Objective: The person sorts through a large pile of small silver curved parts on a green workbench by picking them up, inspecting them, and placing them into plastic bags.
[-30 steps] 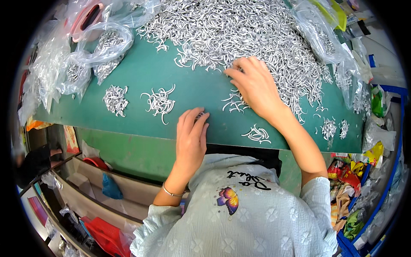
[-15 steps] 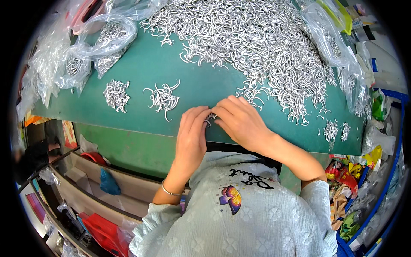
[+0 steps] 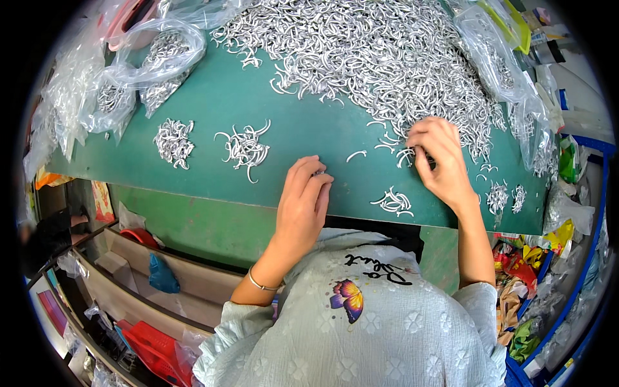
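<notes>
My left hand (image 3: 302, 200) is curled near the table's front edge. A bit of silver shows at its fingertips; its fingers are closed on small curved metal pieces, mostly hidden. To the right, my right hand (image 3: 442, 164) reaches the lower edge of a big heap of curved silver pieces (image 3: 380, 64). Its thumb stands apart from the bent fingers, and nothing shows gripped between them. Between the hands lie a small cluster of pieces (image 3: 394, 202) and a single curved piece (image 3: 356, 155). Two small piles, one compact (image 3: 174, 143) and one looser (image 3: 247, 149), sit left of my left hand.
The green table (image 3: 213, 174) carries clear plastic bags of pieces (image 3: 169, 64) at the far left and more bags (image 3: 493, 58) at the right. Two tiny piles, the larger one (image 3: 497, 197) included, lie near the right corner. Below left is a drawer-like shelf (image 3: 193, 306).
My right hand has left my left hand and moved right to the heap's edge. A small cluster now shows near the front edge. My left hand has shifted slightly right.
</notes>
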A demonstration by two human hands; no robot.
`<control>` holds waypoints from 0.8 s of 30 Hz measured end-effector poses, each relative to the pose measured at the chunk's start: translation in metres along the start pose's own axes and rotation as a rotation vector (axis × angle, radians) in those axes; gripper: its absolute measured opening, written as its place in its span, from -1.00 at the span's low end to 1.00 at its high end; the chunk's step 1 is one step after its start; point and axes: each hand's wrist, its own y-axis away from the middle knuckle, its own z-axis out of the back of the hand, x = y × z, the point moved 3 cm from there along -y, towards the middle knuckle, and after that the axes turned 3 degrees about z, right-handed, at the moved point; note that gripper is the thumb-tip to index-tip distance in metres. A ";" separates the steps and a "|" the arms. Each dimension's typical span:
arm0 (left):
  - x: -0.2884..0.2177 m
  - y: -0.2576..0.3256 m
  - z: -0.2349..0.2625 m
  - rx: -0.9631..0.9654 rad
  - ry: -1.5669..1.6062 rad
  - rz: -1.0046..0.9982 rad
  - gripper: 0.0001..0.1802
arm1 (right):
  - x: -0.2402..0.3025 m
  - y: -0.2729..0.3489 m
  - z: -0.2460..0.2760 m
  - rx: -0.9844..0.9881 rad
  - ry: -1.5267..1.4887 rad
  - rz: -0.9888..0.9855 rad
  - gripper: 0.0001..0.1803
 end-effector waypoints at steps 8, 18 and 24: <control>-0.003 -0.005 -0.003 0.051 -0.058 -0.018 -0.64 | 0.035 -0.027 -0.038 -0.106 0.190 -0.206 -0.67; -0.001 -0.002 0.001 -0.024 -0.050 -0.007 -0.60 | 0.042 -0.004 -0.023 -0.025 -0.055 -0.086 -0.66; -0.016 0.005 0.023 -0.156 -0.274 0.137 -0.47 | 0.057 -0.013 -0.039 0.124 -0.124 -0.015 -0.56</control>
